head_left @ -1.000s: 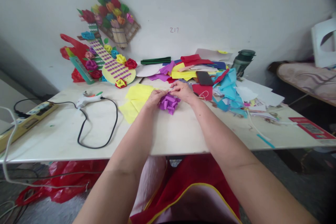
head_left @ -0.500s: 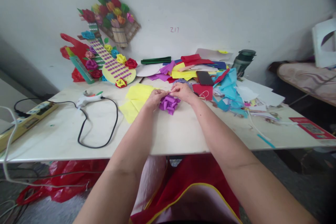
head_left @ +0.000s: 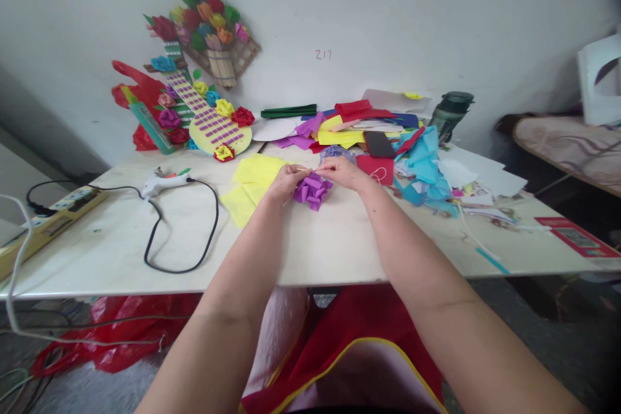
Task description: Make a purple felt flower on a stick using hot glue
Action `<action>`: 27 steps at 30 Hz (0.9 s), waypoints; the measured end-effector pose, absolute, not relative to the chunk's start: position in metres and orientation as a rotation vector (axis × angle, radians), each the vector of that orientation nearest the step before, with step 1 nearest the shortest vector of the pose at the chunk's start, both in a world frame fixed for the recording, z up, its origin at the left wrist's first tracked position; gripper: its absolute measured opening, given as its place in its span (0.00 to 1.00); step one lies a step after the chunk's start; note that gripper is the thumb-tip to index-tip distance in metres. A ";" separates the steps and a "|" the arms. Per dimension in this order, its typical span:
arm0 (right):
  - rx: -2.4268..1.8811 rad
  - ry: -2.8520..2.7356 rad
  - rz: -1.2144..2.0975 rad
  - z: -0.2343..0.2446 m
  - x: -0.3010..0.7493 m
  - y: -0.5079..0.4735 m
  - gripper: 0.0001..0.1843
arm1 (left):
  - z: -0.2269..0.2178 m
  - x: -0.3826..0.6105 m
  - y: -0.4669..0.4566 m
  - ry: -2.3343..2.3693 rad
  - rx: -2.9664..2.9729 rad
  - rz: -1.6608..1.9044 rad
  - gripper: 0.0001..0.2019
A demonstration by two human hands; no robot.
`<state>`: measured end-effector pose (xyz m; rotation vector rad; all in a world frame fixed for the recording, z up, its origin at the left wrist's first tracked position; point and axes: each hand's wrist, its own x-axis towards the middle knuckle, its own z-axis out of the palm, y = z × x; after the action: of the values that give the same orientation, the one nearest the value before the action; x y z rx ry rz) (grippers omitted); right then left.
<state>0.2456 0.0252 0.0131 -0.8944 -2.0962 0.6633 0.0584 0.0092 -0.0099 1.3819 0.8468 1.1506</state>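
A purple folded-paper flower (head_left: 312,191) rests on the pale table (head_left: 315,246) between my two hands. My left hand (head_left: 285,182) is closed, with its fingertips pinching the flower's upper left edge. My right hand (head_left: 342,173) is closed as well, pinching at the flower's top right, fingertips almost meeting those of the left. Under my left hand lie yellow paper sheets (head_left: 250,184).
A glue gun (head_left: 160,182) with a black cord (head_left: 179,239) lies at the left, near a power strip (head_left: 53,215). A heap of coloured paper (head_left: 378,139), a dark phone (head_left: 378,143) and a green bottle (head_left: 449,115) are behind. Paper-flower crafts (head_left: 204,97) lean against the wall.
Both hands have shifted slightly up and away with the purple flower, fingertips closing nearer together at its top. Nothing else has moved.
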 end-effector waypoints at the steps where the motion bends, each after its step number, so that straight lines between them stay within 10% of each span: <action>1: -0.917 -2.117 0.640 0.013 0.246 0.026 0.10 | -0.009 0.059 0.009 0.849 1.371 1.146 0.15; 27: -1.058 -1.955 0.652 0.011 0.241 0.024 0.05 | -0.012 0.061 0.010 0.866 1.246 1.080 0.18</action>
<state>0.2412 0.0243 0.0113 -1.0580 -1.9552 0.6524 0.0615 0.0100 -0.0125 1.2462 0.8658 1.0803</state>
